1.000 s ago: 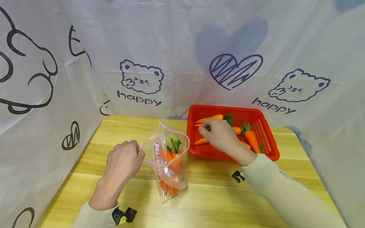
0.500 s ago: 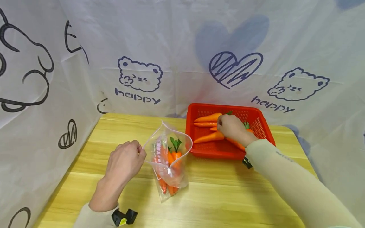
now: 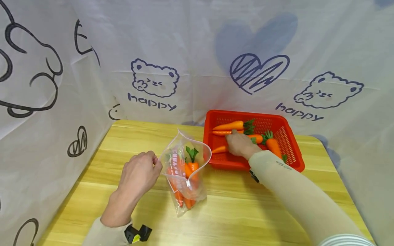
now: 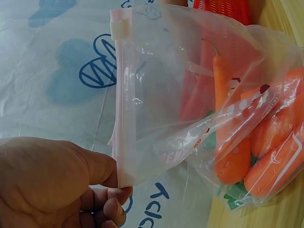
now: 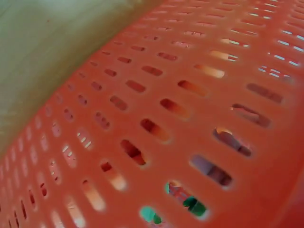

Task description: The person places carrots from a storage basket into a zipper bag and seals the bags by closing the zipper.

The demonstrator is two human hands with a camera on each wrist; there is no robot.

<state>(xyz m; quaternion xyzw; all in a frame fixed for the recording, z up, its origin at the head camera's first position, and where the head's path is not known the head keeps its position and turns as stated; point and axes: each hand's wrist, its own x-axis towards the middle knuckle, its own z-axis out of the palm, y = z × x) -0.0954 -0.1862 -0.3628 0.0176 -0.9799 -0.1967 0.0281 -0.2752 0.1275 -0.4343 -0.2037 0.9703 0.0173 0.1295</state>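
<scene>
My left hand [image 3: 140, 174] pinches the rim of a clear zip bag [image 3: 180, 184] with pink printing. In the left wrist view, thumb and finger hold the bag's corner beside its zip edge, and a white slider [image 4: 117, 29] sits at the other end. Several orange carrots [image 4: 232, 161] with green tops are inside the bag, whose mouth gapes. My right hand [image 3: 241, 145] reaches down into a red basket [image 3: 292, 152], over a carrot [image 3: 220, 149] whose tip sticks out on the left. The hand's back hides its fingertips, so its grip cannot be made out.
More carrots lie in the basket, two along its back and one [image 3: 273, 147] at its right. The basket's slotted wall [image 5: 156, 104] fills the right wrist view. A patterned white cloth [image 3: 203, 61] stands behind the wooden table [image 3: 221, 215].
My right hand first moved right over the basket, then back left and lower among the carrots. The left hand keeps its hold on the bag, nearly still.
</scene>
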